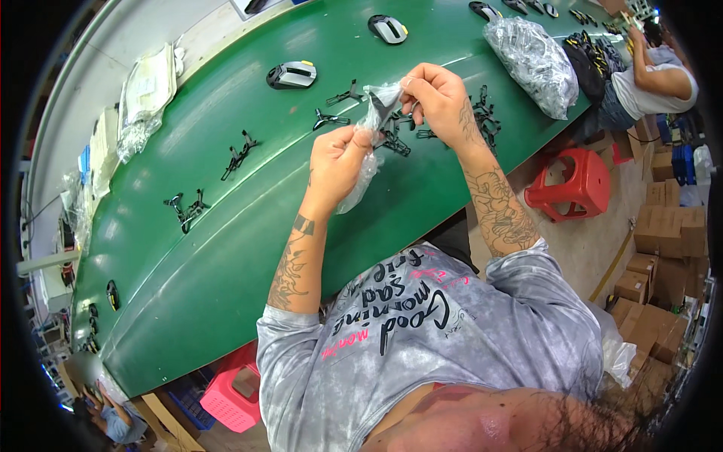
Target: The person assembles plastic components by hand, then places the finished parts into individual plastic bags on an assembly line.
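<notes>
left hand [334, 167] and right hand [446, 104] pinch a clear bag [370, 123] in their fingers [422, 90] above the table [241, 256]; unwrapping seems underway, calling next for a steady left hold.

Assembly workshop: long green worktable [233, 267], scattered black plastic parts [239, 156], stacked cardboard boxes [669, 229], co-workers [660, 87] nearby.

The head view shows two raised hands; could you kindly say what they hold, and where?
A clear plastic bag: the left hand pinches it near its middle, the right hand grips its upper end.
</notes>
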The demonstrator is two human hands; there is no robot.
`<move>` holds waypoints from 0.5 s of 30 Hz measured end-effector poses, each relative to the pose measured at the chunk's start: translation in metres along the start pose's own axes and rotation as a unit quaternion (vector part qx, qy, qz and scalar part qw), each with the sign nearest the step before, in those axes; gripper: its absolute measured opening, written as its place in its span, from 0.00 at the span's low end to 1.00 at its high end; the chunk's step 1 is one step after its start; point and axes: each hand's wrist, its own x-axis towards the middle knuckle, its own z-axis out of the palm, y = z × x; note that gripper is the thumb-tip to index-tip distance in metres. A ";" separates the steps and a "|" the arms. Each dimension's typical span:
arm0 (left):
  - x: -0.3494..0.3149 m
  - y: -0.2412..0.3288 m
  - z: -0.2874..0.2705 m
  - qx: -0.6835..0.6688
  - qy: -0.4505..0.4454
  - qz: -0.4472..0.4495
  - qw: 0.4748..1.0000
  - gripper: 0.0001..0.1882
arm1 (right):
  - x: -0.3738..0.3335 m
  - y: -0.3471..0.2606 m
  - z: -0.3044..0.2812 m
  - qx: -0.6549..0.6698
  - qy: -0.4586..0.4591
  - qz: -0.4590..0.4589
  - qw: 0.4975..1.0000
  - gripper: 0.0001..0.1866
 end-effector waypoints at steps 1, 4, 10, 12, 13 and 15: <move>-0.005 0.000 -0.004 0.048 -0.016 0.005 0.999 0.19 | 0.001 0.003 0.002 0.000 -0.003 0.000 1.000 0.11; -0.012 -0.001 -0.011 -0.149 0.004 -0.049 0.988 0.19 | 0.001 0.010 0.009 0.120 0.025 -0.037 0.992 0.12; -0.018 -0.002 0.003 0.123 0.109 -0.014 0.986 0.13 | -0.017 0.012 0.030 -0.081 -0.117 0.067 0.988 0.22; -0.019 0.002 0.013 0.183 0.162 0.075 0.967 0.11 | -0.019 0.014 0.032 -0.124 -0.076 0.068 0.987 0.20; -0.019 0.005 0.015 0.242 0.215 0.164 0.932 0.10 | -0.017 0.017 0.032 -0.122 -0.068 0.082 0.987 0.19; -0.017 0.000 0.015 0.240 0.220 0.183 0.928 0.07 | -0.019 0.012 0.029 -0.132 -0.074 0.099 0.983 0.18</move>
